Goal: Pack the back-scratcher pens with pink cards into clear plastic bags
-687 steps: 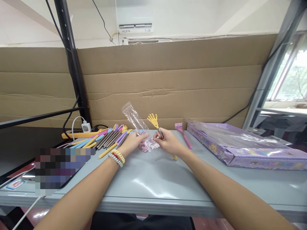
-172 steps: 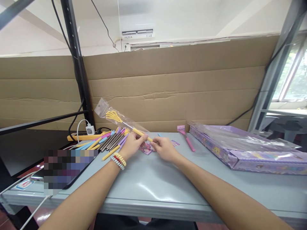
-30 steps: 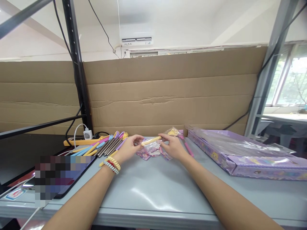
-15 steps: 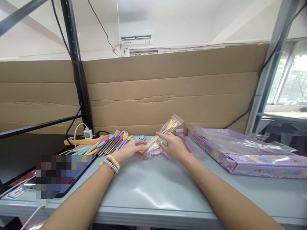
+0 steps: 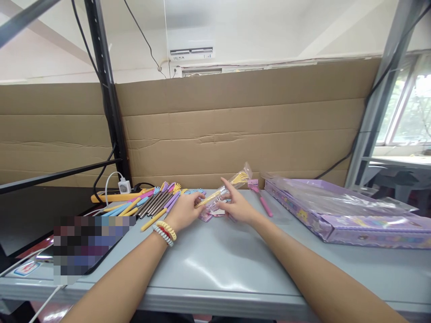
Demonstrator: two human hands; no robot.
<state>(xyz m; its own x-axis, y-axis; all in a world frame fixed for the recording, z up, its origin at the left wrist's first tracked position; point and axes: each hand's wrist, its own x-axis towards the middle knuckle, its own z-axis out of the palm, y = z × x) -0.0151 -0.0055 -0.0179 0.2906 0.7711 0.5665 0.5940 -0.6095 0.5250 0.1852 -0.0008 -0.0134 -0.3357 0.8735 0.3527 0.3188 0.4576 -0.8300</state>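
A yellow hand-shaped back scratcher in a clear plastic bag (image 5: 232, 183) slants up to the right above the grey table (image 5: 215, 264). My left hand (image 5: 185, 210) is closed on its lower handle end. My right hand (image 5: 235, 205) pinches the bag near the handle with its index finger raised. Small pink printed cards (image 5: 207, 216) lie on the table under both hands.
A pile of coloured back scratchers (image 5: 155, 199) lies to the left. A pink scratcher (image 5: 262, 199) and a long purple box with plastic film (image 5: 343, 211) are to the right. A cardboard wall (image 5: 235, 130) backs the table. A power strip (image 5: 117, 190) sits by a black post.
The bagged yellow scratcher was level a second ago, then tilted with its hand end up to the right. My hands have shifted slightly and my right index finger now points up.
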